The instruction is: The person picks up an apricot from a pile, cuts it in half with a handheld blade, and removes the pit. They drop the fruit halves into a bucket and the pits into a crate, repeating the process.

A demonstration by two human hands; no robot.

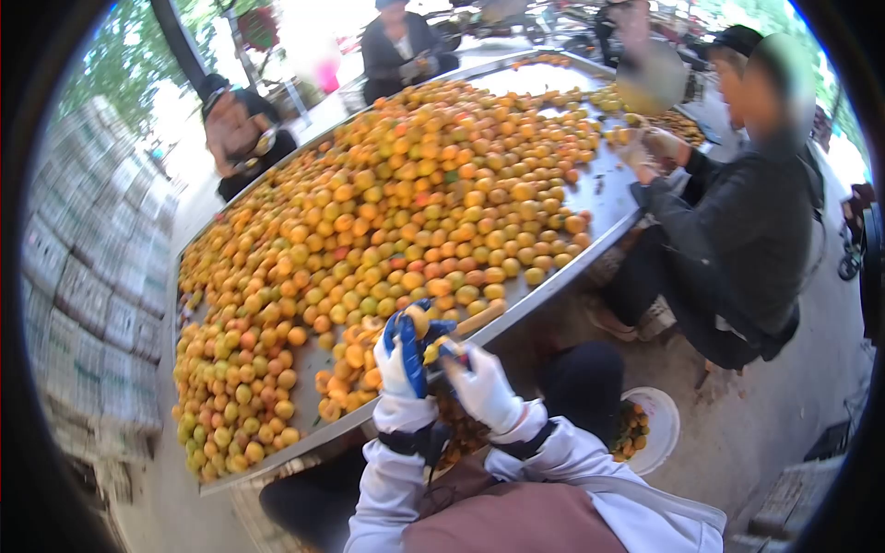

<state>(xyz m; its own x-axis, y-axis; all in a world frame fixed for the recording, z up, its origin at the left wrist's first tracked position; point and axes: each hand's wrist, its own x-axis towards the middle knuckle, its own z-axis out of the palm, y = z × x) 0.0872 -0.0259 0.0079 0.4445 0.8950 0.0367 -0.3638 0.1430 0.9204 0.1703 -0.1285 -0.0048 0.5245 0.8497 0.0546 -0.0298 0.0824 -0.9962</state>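
Note:
Both my hands wear white gloves with blue-coated palms and meet over the near edge of the metal table (pixel 553 276). My left hand (pixel 402 358) is closed around an orange-yellow apricot (pixel 418 322), held up at its fingertips. Close beside it, my right hand (pixel 481 387) has its fingers pinched together. A small yellow piece (pixel 431 354) shows at those fingertips, too small to identify. A wooden stick (pixel 480 318) lies by the table rim just beyond my hands. Split apricots (pixel 343 394) lie on the tabletop left of my left hand.
A big heap of apricots (pixel 396 203) covers much of the table. On the floor at my right stands a white bucket (pixel 666 426) with fruit pieces inside. One co-worker (pixel 728 221) sits at the right side, others across the table. Stacked crates (pixel 88 304) line the left.

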